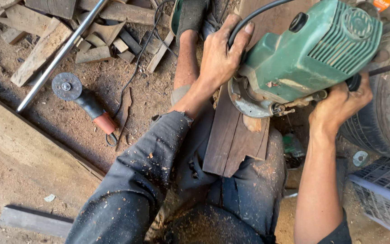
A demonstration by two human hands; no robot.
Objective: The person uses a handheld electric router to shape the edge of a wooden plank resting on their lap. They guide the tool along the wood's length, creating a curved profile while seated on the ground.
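The green power router (310, 54) is sitting base-down on the far end of a dark wooden board (231, 135), and everything else is arranged around that board. The board is lying lengthwise along the person's lap, resting on the dusty trousers (249, 190), probably because the thigh is giving it a steady bed while the tool's round metal base is being pressed flat against the wood.

The left hand (220, 54) is wrapping around the router's left side, just beyond the board's far end, fingers curled closed on the housing with the black cord (253, 18) running over the knuckles; that grip seems meant to keep the body from twisting. The left forearm is reaching forward, wrist bent slightly back, sleeve (132, 180) dusted with sawdust.

The right hand (339, 106) is closing from below on the dark handle at the router's right side, to the right of the board, the forearm rising almost straight up from the bottom edge. Holding both sides is likely balancing the tool's weight.

Left of the board, an angle grinder (84, 101) is lying on the sawdust floor beside a metal pipe (62, 54) and scrap wood offcuts (100, 45). Right of the board, a tyre (384, 104) and a white plastic basket (382, 194) are standing.
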